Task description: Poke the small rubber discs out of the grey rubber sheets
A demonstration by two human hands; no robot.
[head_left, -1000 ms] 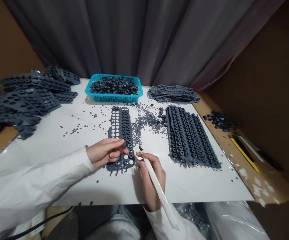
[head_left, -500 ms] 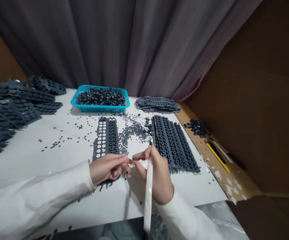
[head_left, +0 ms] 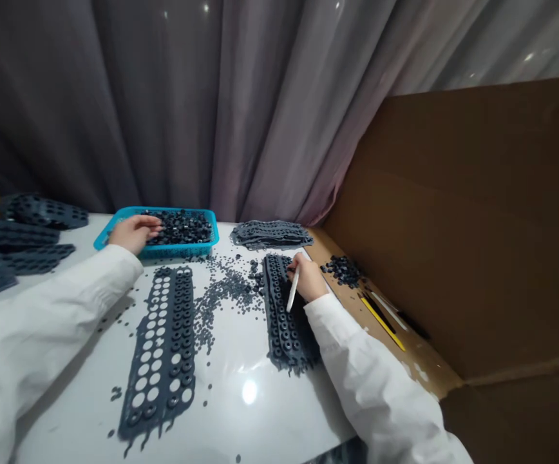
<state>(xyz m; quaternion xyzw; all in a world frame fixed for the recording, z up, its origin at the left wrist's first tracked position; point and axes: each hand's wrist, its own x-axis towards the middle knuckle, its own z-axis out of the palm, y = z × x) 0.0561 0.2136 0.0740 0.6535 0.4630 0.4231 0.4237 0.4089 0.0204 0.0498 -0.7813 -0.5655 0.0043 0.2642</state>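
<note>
Over the left part of the blue basket (head_left: 156, 253) is my left hand (head_left: 134, 233), its fingers bent together above the dark small pieces (head_left: 185, 227); whether it pinches one is too small to tell. My right hand (head_left: 307, 277) grips a white pen-like tool (head_left: 293, 291) and rests over the stacked dark sheets of rings (head_left: 279, 316) on the right. Between my forearms lies a dark perforated sheet (head_left: 169, 341), with open white holes mostly in its left columns and rings mostly in its right columns.
Small dark discs (head_left: 231, 287) are scattered across the white table (head_left: 231, 412). Flattened sheets (head_left: 272, 234) lie at the back, more sheets (head_left: 33, 232) at the left. On the right cardboard are loose pieces (head_left: 342, 270) and a yellow tool (head_left: 386, 322).
My hands have moved apart: the left to the basket, the right to the stacked sheets with the white tool. The view has shifted, and the perforated sheet is uncovered.
</note>
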